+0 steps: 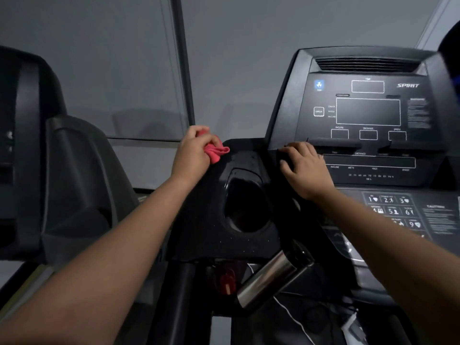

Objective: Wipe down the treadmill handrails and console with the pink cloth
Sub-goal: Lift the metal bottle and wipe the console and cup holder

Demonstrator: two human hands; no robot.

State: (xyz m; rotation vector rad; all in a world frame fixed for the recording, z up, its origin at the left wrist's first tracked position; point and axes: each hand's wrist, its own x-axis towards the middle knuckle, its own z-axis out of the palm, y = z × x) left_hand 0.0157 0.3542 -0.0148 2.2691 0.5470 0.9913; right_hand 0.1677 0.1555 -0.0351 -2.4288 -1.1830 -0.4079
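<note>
Two hands work apart at a Spirit treadmill, one on each side of its cup holder (245,205). The left hand (193,150) is closed around the pink cloth (216,151), bunching it in the fingers so that only a crumpled fold shows past the knuckles. That fold touches the far left corner of the black wing that carries the cup holder, so the cloth sits at the console's outer edge, well left of the screens.

The right hand (306,169) holds nothing. We see it lying palm down on the left edge of the console (298,95), fingers loosely bent over the ledge just below the row of small display windows, thumb pointing toward the cup holder.

The main display window (368,112) is dark, and below the right wrist we make out a numbered keypad (393,210), partly covered by the forearm. Below the cup holder, a handrail (271,277) with a shiny metal sleeve angles down to the left. Just beside its lower end is a small red part (227,282); we cannot tell what it is. A thin white cord (295,318) trails beneath the rail. Another dark machine (37,145) stands at the left, against a grey wall (112,58).
</note>
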